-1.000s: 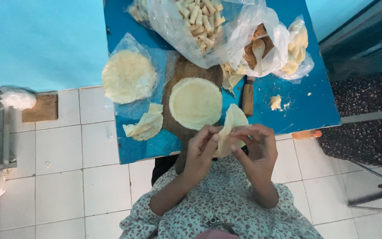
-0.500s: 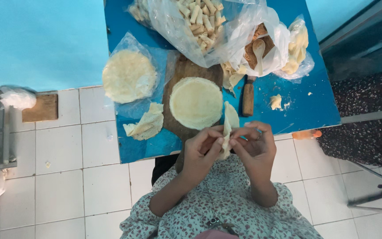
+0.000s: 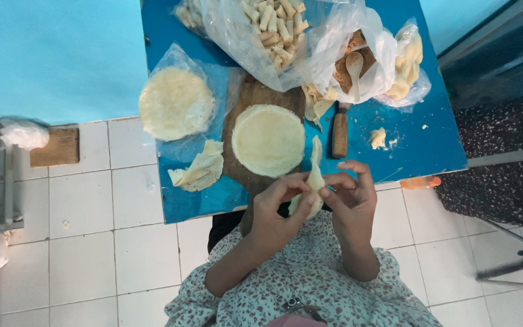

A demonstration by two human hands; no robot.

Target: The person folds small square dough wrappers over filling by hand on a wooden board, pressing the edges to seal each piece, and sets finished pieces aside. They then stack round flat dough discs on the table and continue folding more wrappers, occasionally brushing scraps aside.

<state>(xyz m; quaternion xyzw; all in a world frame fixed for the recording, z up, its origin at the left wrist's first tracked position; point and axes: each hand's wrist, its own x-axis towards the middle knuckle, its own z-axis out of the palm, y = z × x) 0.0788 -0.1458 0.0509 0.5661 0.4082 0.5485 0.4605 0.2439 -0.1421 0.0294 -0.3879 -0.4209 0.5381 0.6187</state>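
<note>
Both my hands hold one thin pale wrapper folded narrow and upright, just in front of the blue table. My left hand pinches its left side, my right hand its right side. Beyond them a round wrapper lies flat on a wooden board. A stack of round wrappers rests on clear plastic to the left, with torn wrapper pieces near the table's front edge.
At the table's far side sit a clear bag of finished rolls, a bag of brown filling with a spoon and a bag of pale pieces. A wooden-handled tool lies right of the board. White tiled floor surrounds the table.
The wrapper in my hands went from a broad open sheet to a narrow folded strip. My fingers closed in around it.
</note>
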